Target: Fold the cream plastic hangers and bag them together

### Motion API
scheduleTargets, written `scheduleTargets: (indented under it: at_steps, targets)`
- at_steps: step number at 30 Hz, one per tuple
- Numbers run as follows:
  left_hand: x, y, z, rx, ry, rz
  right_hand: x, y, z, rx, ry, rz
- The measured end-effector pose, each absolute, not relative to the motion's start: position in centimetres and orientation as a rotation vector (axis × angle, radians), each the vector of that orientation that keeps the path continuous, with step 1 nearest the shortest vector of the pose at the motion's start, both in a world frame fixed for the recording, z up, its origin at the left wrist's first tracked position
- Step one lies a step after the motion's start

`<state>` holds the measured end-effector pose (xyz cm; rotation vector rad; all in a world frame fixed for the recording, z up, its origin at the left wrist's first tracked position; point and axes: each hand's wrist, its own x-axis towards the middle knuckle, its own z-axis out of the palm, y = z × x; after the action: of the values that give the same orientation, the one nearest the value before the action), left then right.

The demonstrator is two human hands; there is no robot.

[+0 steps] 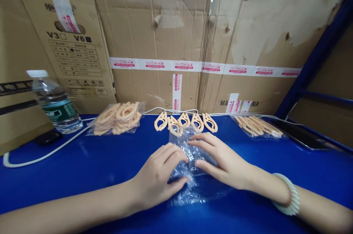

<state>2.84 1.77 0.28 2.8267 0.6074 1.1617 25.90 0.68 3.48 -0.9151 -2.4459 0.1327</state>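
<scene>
A clear plastic bag (193, 186) lies crinkled on the blue table in front of me. My left hand (160, 171) rests at the bag's left side, fingers curved and thumb held apart from them. Over its upper right part is my right hand (223, 157), fingers spread, with a pale beaded bracelet (288, 194) on the wrist. Just beyond the bag, several beige plastic pieces that look like folded travel hangers (210, 122) stand in a row; the bag's far edge meets one folded hanger (174, 125). Neither hand visibly grips anything.
Left of the row sits a bagged pile of beige hangers (118, 118), near a water bottle (56, 103) and a black object (49, 137). At right are another bagged bundle (257, 125) and a dark phone or tablet (298, 135). A white cable (55, 151) runs along cardboard (165, 35).
</scene>
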Motion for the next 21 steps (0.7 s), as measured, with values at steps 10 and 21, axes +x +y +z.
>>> scheduleTargets:
  at_steps: [10,21]
  targets:
    - [2.5,1.7,0.4,2.964,0.348,1.199,26.4,-0.5,4.6,-0.893,-2.555,0.050]
    - [2.5,1.3,0.5,2.976,0.313,1.350,25.2,-1.1,2.4,-0.764,-2.523,-0.471]
